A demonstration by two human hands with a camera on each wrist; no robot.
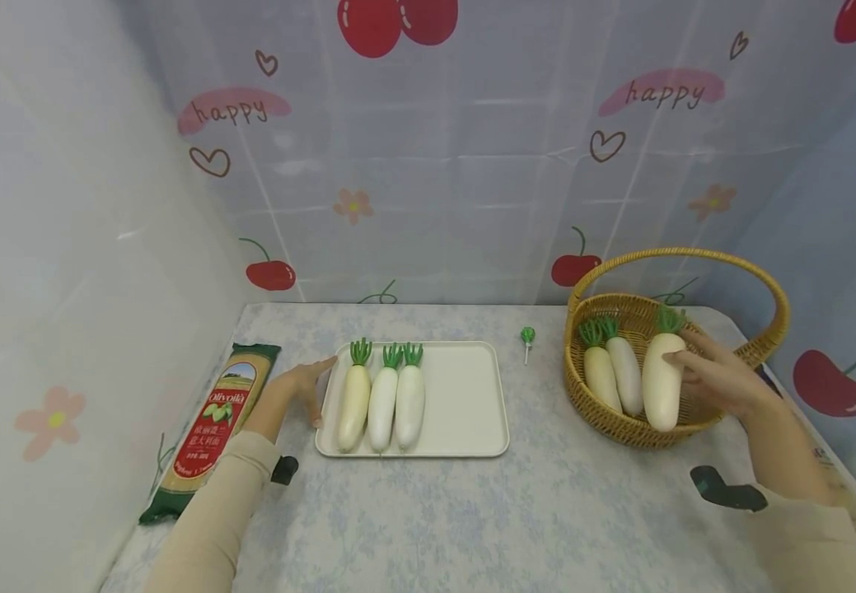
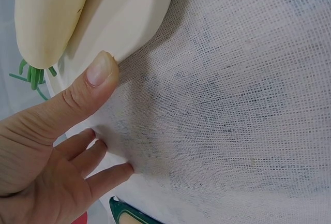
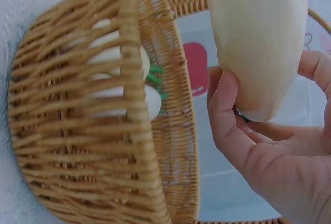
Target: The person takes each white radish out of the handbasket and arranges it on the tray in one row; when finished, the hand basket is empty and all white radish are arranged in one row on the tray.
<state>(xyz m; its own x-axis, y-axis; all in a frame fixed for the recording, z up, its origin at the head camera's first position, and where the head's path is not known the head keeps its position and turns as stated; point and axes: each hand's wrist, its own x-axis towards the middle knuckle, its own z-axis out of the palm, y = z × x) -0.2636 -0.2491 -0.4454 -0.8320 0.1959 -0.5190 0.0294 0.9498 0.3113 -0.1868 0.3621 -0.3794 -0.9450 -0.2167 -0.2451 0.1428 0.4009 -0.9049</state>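
Observation:
My right hand [image 1: 720, 379] grips a white radish [image 1: 662, 383] with a green leafy top, fingers and thumb around its upper part. In the right wrist view the held radish [image 3: 258, 38] is up beside the rim of the wicker basket [image 3: 77, 146]. Two more radishes, one cream [image 1: 601, 379] and one whiter [image 1: 626, 375], lie inside the basket. My left hand [image 1: 305, 387] is at the left edge of a white tray [image 1: 465, 403], fingers spread, with the thumb [image 2: 101, 71] right at the rim. Three radishes [image 1: 382, 409] lie side by side on the tray's left half.
A pack of pasta [image 1: 208, 420] lies left of my left forearm. Between tray and basket is a small green lollipop [image 1: 527, 336]. The basket's tall handle [image 1: 683, 252] arches over it. Printed curtains [image 1: 435, 165] stand behind the table and at both sides.

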